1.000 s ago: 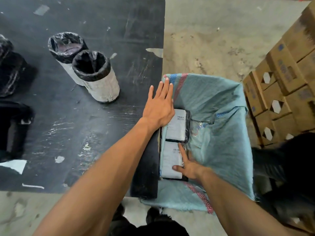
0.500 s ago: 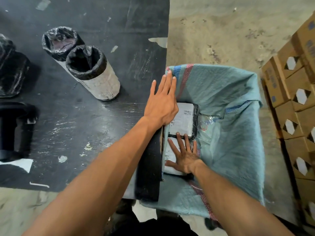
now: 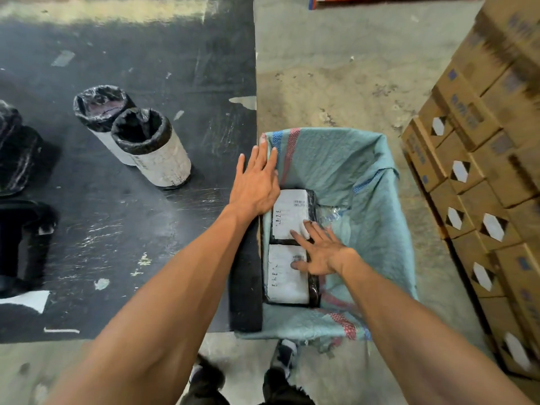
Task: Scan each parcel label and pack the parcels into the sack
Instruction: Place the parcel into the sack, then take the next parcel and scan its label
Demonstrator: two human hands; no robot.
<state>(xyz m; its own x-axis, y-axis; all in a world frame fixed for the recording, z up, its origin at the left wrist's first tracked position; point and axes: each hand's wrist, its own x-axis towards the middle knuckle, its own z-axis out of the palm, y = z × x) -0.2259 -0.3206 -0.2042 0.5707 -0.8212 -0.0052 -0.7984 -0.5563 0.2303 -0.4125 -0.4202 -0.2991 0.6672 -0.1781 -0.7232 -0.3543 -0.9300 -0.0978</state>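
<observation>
A teal woven sack [image 3: 365, 182] stands open beside the black table. Two black-wrapped parcels with white labels lie inside it along its left wall, one farther [image 3: 287, 213] and one nearer [image 3: 282, 280]. My right hand [image 3: 318, 251] lies flat and spread inside the sack, with its fingers across the gap between both labels. My left hand [image 3: 255, 181] rests flat on the table edge and the sack's left rim, fingers straight, holding nothing.
Two cylindrical parcels [image 3: 152, 149] with black wrapped tops lie on the black table [image 3: 117, 229] at the left. Dark wrapped items [image 3: 17, 159] sit at the table's left edge. Stacked cardboard boxes [image 3: 482, 171] stand at the right. My shoes [image 3: 280, 358] are below the sack.
My right hand has slid from the near parcel's lower edge up across both labels and spread flat. My left hand has stayed on the sack's rim. The view has shifted slightly.
</observation>
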